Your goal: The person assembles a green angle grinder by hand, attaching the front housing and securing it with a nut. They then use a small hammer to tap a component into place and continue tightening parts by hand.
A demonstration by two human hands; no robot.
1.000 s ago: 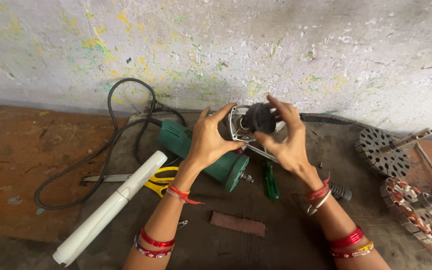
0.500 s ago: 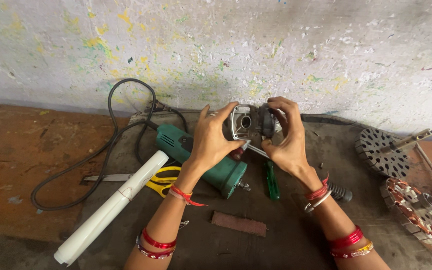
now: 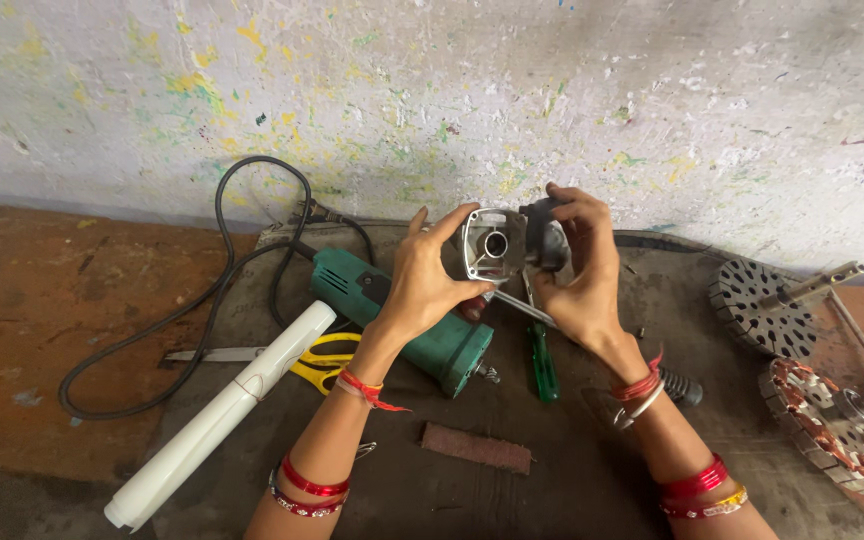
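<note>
A dull silver cast-metal gear housing (image 3: 493,245) is seen; at 7 o'clock, a matt green plastic grinder body (image 3: 402,320); rough dark cloth mat (image 3: 552,470) underneath.

There was a single view, from a camera worn on the person's head. It looked forward and down over both forearms onto a dark mat (image 3: 572,470) spread on the floor, and it faced a paint-flecked wall (image 3: 432,90) that rose just behind the mat. The camera sat near, with the mat filling the lower middle of the frame. Left of the mat lay bare reddish floor (image 3: 22,300); right of the mat, metal motor parts (image 3: 757,300) ran off the frame's edge.
</note>
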